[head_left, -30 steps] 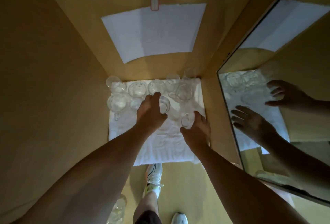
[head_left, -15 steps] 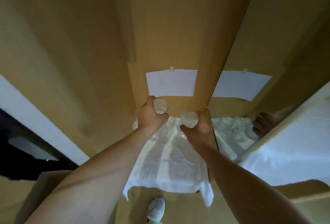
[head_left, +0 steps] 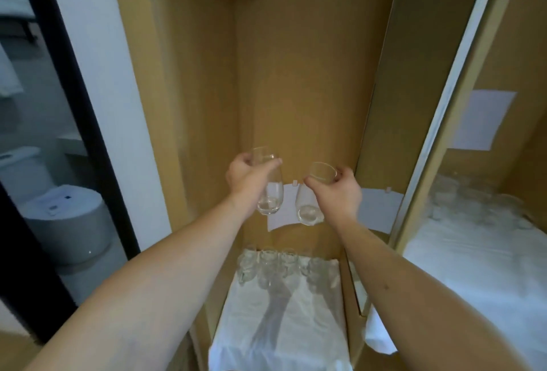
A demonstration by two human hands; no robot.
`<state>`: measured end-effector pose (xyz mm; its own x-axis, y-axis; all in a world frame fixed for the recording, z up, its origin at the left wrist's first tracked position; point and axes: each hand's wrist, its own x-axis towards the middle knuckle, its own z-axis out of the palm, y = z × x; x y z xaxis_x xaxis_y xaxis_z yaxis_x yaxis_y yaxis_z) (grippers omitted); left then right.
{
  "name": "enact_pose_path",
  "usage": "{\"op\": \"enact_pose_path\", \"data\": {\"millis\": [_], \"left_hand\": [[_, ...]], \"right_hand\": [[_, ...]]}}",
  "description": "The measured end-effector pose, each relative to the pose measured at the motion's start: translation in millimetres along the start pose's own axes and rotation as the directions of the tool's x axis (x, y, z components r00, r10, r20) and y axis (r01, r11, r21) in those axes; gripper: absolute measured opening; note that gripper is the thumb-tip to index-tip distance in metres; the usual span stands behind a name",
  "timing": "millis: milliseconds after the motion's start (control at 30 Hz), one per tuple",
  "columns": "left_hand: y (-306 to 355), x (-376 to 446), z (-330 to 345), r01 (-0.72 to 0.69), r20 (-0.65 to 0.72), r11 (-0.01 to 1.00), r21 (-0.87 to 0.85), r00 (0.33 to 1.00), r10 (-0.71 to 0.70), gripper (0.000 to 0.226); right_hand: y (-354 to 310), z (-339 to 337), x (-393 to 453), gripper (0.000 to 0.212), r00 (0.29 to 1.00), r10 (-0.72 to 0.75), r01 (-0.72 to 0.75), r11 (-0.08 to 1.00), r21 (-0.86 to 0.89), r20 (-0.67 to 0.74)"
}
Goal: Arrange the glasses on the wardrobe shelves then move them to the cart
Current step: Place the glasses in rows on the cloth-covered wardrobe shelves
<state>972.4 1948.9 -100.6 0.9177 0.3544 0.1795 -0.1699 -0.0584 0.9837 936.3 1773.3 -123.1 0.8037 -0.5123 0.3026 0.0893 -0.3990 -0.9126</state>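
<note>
The left hand (head_left: 247, 179) is curled round a tall clear glass (head_left: 268, 182), fingers wrapped near its rim, and the right hand (head_left: 337, 190) grips a second glass (head_left: 310, 193) the same way, both glasses held side by side in the air inside the wooden wardrobe (head_left: 296, 74), just apart from each other and in front of a white sheet of paper (head_left: 288, 208) clipped to the back panel. Well below them, a cluster of other glasses (head_left: 275, 264) stands at the back of a shelf covered with a white cloth (head_left: 281, 326). A mirror (head_left: 488, 193) on the right reflects the cloth and glasses.
</note>
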Motion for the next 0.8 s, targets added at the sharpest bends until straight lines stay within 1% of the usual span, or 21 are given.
{"op": "enact_pose_path", "data": {"millis": [67,133,167,267,300,367,433,600,733,767,800], "left_hand": [[21,-7,-10,-0.024,0.016,0.996,-0.083,1.0,0.025,0.054],[40,-14,-19,-0.07,0.04,0.987,-0.144,0.996,0.076,0.05],[49,-17,-25,-0.092,0.051,0.981,-0.168,0.993,0.102,0.048],[71,-31,-39,-0.14,0.097,0.965,-0.223,0.981,0.165,0.044],[77,-37,-44,-0.15,0.117,0.961,-0.232,0.977,0.181,0.045],[86,-48,-51,-0.161,0.148,0.956,-0.245,0.968,0.201,0.049],[92,-58,-58,-0.157,0.169,0.953,-0.259,0.964,0.205,0.051],[104,-87,-63,-0.075,0.195,0.941,-0.331,0.97,0.146,0.05],[104,-110,-57,-0.034,0.233,0.934,-0.356,0.965,0.124,0.05],[103,-116,-54,-0.021,0.259,0.934,-0.356,0.958,0.121,0.053],[103,-121,-50,-0.007,0.289,0.935,-0.356,0.95,0.117,0.055]], "right_hand": [[-24,-9,-7,0.055,0.999,0.009,-0.007,0.998,0.059,-0.035],[-44,-17,-15,0.044,0.997,-0.003,0.013,0.992,0.122,-0.079],[-52,-20,-19,0.045,0.995,-0.005,0.022,0.986,0.167,-0.099],[-76,-33,-38,0.073,0.994,-0.024,0.052,0.965,0.257,-0.111],[-83,-38,-45,0.073,0.991,-0.051,0.083,0.96,0.268,-0.123],[-94,-47,-58,0.067,0.983,-0.099,0.141,0.947,0.29,-0.154],[-105,-56,-71,0.063,0.979,-0.116,0.165,0.934,0.316,-0.169],[-119,-78,-98,0.054,0.973,-0.079,0.161,0.906,0.391,-0.217],[-114,-102,-115,0.036,0.962,-0.05,0.136,0.941,0.309,-0.269],[-112,-108,-119,0.038,0.958,-0.03,0.116,0.949,0.292,-0.284],[-109,-115,-123,0.043,0.953,-0.005,0.094,0.956,0.28,-0.302]]}}
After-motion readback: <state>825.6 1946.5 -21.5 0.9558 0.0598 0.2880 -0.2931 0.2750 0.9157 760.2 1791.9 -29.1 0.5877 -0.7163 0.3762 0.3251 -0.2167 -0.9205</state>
